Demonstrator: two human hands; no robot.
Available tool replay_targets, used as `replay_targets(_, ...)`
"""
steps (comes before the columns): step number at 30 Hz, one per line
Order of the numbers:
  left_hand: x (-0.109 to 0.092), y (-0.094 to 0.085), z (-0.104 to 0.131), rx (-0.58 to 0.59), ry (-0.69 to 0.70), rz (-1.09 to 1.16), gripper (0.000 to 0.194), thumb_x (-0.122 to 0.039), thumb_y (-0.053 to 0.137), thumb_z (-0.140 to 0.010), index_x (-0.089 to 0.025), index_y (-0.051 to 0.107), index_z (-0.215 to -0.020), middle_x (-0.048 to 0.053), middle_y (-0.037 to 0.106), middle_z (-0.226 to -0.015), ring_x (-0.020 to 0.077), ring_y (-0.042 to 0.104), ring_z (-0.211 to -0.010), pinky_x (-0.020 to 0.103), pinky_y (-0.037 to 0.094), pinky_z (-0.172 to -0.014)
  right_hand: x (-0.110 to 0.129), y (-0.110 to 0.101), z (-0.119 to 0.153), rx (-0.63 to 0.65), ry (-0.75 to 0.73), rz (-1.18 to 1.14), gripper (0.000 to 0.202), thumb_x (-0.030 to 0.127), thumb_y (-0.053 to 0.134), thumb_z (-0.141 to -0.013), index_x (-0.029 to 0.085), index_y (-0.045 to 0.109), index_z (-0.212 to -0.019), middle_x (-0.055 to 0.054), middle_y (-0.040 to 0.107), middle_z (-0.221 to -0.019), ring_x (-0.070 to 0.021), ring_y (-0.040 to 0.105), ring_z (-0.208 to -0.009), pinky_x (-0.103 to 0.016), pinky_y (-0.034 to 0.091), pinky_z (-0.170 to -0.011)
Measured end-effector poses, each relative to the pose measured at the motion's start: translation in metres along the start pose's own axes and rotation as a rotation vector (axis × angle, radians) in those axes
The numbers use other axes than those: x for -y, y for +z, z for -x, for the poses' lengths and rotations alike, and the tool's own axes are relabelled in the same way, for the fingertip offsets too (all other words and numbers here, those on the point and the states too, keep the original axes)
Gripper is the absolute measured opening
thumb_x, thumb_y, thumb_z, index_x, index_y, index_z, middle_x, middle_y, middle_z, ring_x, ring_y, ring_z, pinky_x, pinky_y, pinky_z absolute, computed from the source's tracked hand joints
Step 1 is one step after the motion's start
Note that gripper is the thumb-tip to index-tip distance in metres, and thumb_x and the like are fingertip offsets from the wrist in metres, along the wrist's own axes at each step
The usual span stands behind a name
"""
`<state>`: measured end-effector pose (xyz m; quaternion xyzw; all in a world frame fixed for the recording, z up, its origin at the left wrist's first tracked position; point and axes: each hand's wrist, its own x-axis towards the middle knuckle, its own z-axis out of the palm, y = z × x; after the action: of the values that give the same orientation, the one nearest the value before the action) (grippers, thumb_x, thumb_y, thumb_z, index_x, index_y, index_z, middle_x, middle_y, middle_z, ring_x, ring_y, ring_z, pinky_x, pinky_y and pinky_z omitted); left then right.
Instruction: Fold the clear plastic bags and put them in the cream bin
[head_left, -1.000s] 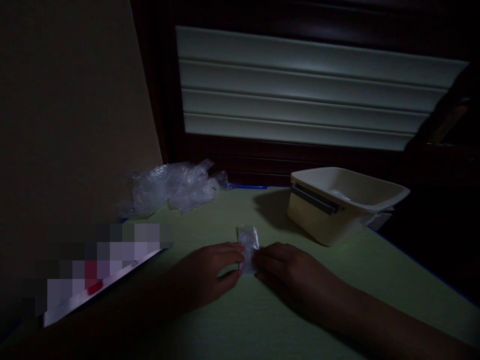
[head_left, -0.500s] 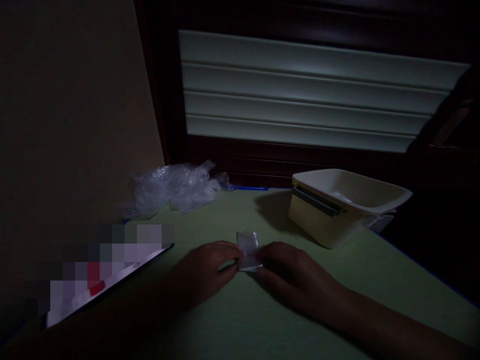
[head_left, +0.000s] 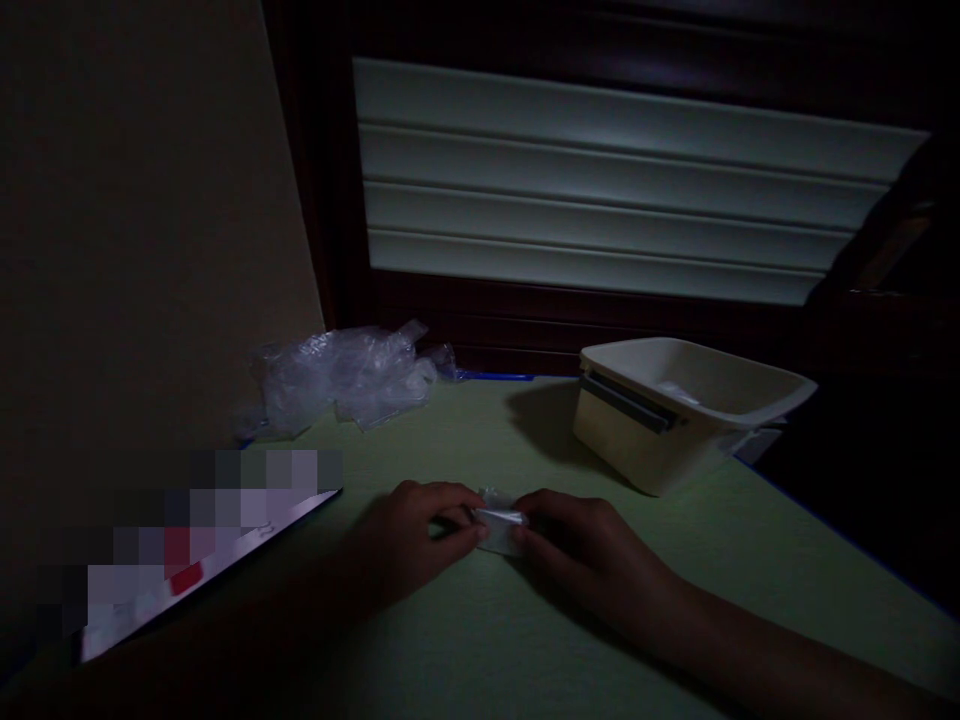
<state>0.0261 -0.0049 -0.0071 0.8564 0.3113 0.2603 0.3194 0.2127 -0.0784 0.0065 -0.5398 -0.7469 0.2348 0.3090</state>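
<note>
A small clear plastic bag point(head_left: 499, 538) is held between my two hands, just above or on the green tabletop. It has a folded edge that catches the light across its middle. My left hand point(head_left: 431, 530) pinches its left side between thumb and fingers. On the right side, my right hand point(head_left: 581, 535) grips it the same way, with the fingertips curled over the edge. The dim light hides the finer detail of the fold.
A heap of clear plastic bags point(head_left: 345, 375) lies at the back left by the wall. A cream plastic bin point(head_left: 615, 435) with a dark handle stands at the back right, something clear inside. At left is a lit screen point(head_left: 217, 555), partly blurred out. The green table point(head_left: 450, 650) has blue edging.
The bag's upper part, which stood up flat between my hands, is now folded down into a shorter shape. Both hands have stayed in nearly the same place.
</note>
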Motion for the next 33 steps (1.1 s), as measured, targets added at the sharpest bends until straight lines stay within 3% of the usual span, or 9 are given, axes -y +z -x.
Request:
replay_targets(3,-0.003,0.001,0.001,-0.006,-0.06,-0.002,0.017,-0.027,0.058,-0.076,-0.019,0.065,-0.088,-0.001,0.07,-0.073,0.0143,0.064,-0.069,0.023,0.045,-0.064,-0.001,0.003,0.0,0.007,0.036,-0.11,0.014,0.02,0.047,-0.083,0.014,0.056,-0.092,-0.002,0.061,-0.07,-0.0121,0.052,-0.057,-0.021,0.037,-0.05)
replay_targets(8,-0.001,0.007,0.004,-0.012,-0.019,-0.029,0.016,-0.028,0.05,-0.082,-0.02,0.064,-0.086,-0.002,0.067,-0.074,0.0131,0.061,-0.067,0.023,0.044,-0.063,-0.004,0.006,-0.002,0.003,0.044,-0.145,0.012,0.023,0.047,-0.083,0.015,0.056,-0.082,0.001,0.056,-0.063,-0.0102,0.046,-0.054,-0.02,0.034,-0.048)
replay_targets(12,0.002,0.009,0.006,-0.051,0.058,-0.126,0.018,-0.025,0.045,-0.084,-0.02,0.063,-0.088,0.0,0.065,-0.08,0.0146,0.059,-0.075,0.026,0.043,-0.068,-0.004,0.008,-0.003,0.027,0.037,-0.085,0.019,0.027,0.048,-0.085,0.015,0.059,-0.075,0.002,0.054,-0.058,-0.0096,0.045,-0.051,-0.021,0.033,-0.047)
replay_targets(19,0.002,0.011,0.009,-0.091,0.147,-0.348,0.024,-0.02,0.048,-0.083,-0.02,0.054,-0.106,0.0,0.058,-0.074,0.0167,0.054,-0.074,0.03,0.042,-0.07,-0.003,0.011,-0.004,0.013,-0.032,0.083,0.008,0.018,0.052,-0.081,0.016,0.06,-0.081,0.0,0.058,-0.067,-0.0114,0.05,-0.058,-0.022,0.037,-0.053)
replay_targets(22,-0.001,0.009,0.01,-0.133,0.153,-0.516,0.013,-0.025,0.05,-0.084,-0.017,0.055,-0.093,0.003,0.055,-0.083,0.0198,0.05,-0.08,0.035,0.04,-0.074,-0.004,0.012,-0.005,0.014,-0.053,0.136,0.008,0.014,0.052,-0.079,0.016,0.06,-0.079,-0.001,0.058,-0.07,-0.012,0.052,-0.061,-0.022,0.037,-0.055)
replay_targets(24,-0.003,0.007,0.011,-0.117,0.143,-0.584,0.017,-0.029,0.048,-0.086,-0.016,0.053,-0.077,0.003,0.053,-0.08,0.0206,0.048,-0.079,0.036,0.038,-0.073,-0.003,0.012,-0.005,0.014,-0.057,0.154,0.009,0.013,0.052,-0.079,0.016,0.06,-0.077,-0.001,0.058,-0.069,-0.0119,0.052,-0.061,-0.022,0.037,-0.055)
replay_targets(27,-0.004,0.005,0.011,-0.056,0.149,-0.554,0.025,-0.033,0.049,-0.087,-0.017,0.05,-0.068,0.001,0.05,-0.074,0.0193,0.046,-0.076,0.033,0.036,-0.07,-0.003,0.012,-0.005,0.014,-0.05,0.169,0.009,0.014,0.051,-0.08,0.016,0.058,-0.075,0.0,0.057,-0.068,-0.0115,0.051,-0.06,-0.021,0.036,-0.053)
replay_targets(33,-0.002,0.003,0.009,-0.007,0.151,-0.433,0.023,-0.03,0.056,-0.084,-0.017,0.049,-0.067,-0.002,0.05,-0.073,0.0171,0.046,-0.077,0.03,0.034,-0.069,-0.005,0.013,-0.004,-0.009,-0.057,0.116,0.008,0.02,0.052,-0.081,0.016,0.059,-0.079,-0.001,0.055,-0.069,-0.0116,0.049,-0.059,-0.022,0.038,-0.053)
